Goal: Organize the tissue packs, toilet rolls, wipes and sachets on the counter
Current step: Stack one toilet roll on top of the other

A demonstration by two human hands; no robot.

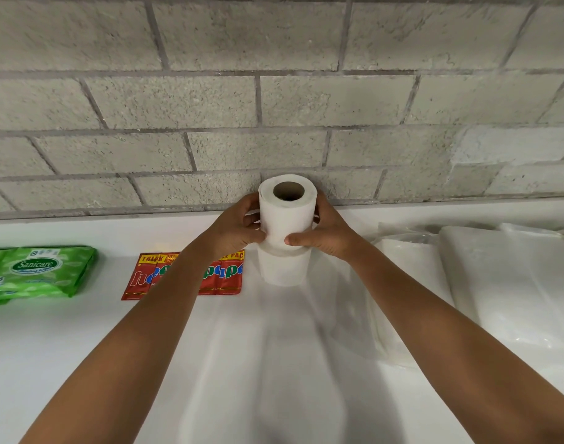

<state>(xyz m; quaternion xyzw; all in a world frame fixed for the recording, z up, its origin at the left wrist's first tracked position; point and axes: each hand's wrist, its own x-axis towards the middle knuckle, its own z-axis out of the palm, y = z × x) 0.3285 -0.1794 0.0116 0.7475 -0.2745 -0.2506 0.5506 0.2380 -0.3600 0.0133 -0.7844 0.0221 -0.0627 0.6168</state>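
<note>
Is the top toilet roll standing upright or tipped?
Upright: the top toilet roll shows its core hole facing up, stacked on the lower roll.

A white counter (82,347) ran along a grey block wall. Toward its left edge lay a green wipes pack (40,274), then red sachets (223,277) and a lower toilet roll (283,267) standing upright near the back edge. Clear-wrapped tissue packs (511,283) lay toward the right edge.

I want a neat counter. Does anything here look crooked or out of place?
Mostly tidy. The upper toilet roll, held by both hands, sits a little off-centre on the lower roll. The red sachets lie slightly askew.
</note>
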